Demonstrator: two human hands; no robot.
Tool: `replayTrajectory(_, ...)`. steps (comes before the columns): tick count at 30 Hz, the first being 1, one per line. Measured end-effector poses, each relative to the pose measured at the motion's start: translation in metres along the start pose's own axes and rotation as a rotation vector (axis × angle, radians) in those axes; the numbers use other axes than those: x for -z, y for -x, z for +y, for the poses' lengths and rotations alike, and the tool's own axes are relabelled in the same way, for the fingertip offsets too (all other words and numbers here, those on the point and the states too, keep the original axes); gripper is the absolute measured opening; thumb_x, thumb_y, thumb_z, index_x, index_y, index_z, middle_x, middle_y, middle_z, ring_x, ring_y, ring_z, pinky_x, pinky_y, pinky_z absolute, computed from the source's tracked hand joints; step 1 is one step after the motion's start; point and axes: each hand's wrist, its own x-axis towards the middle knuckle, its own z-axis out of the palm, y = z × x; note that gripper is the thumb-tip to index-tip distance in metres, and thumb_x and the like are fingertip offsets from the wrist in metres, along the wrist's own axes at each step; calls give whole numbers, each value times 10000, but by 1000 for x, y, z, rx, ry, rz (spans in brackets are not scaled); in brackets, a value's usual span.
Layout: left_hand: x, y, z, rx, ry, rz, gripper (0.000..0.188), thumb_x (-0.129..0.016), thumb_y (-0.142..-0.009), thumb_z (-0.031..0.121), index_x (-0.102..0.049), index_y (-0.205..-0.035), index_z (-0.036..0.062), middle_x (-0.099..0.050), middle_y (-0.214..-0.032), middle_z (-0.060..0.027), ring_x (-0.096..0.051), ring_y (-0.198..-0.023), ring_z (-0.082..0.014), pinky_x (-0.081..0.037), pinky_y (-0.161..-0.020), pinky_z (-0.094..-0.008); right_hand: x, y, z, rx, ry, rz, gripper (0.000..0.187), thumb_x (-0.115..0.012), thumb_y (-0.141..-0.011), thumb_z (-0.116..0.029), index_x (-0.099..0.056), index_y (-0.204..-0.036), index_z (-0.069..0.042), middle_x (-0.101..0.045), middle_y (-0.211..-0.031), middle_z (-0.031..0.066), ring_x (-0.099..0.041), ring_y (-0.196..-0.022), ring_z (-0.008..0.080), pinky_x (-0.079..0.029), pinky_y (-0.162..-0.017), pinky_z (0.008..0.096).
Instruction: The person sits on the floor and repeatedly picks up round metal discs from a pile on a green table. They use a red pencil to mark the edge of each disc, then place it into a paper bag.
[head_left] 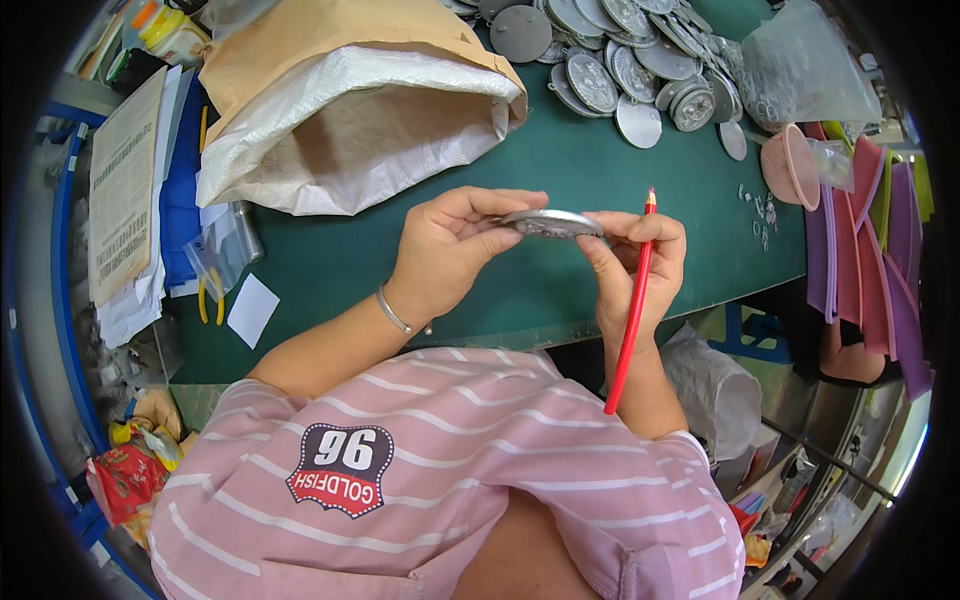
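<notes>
Above the green table (560, 290), the left hand (450, 250) and right hand (630, 265) pinch a round grey metal disc (552, 222) edge-on between them — the right also clenching a red pencil (630, 310) — so the shared grip looks thin, and the disc could slip.
</notes>
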Motion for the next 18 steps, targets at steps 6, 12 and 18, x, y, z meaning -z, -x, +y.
replayTrajectory(6, -2, -1, -2, -26, -27, 24, 213, -554, -767, -160, -597, -927, -26, -562, -1162, -237, -566, -1082, -278, -463, -933, -337, -2, 0, -3, 200, 89, -59, 339, -612, -759, 145, -383, -923, -44, -627, -918, 179, -619, -863, 221, -498, -793, 315)
replayTrajectory(12, 4, 3, 8, 463, -130, 24, 308, -677, -772, 17, -562, -1046, -64, -622, -988, -131, -654, -817, -197, -564, -685, -298, -2, -6, -9, -220, 8, -132, 214, -639, -809, 33, -441, -855, -32, -648, -891, 156, -607, -804, 149, -486, -731, 261)
replayTrajectory(18, 47, -2, 36, 157, 437, 426, 272, -537, -872, 15, -499, -1141, -5, -582, -1082, -103, -618, -950, -226, -564, -787, -371, 62, -67, 33, 132, 823, 9, 261, -684, -748, -22, -435, -825, -17, -619, -816, 161, -626, -729, 318, -497, -629, 337)
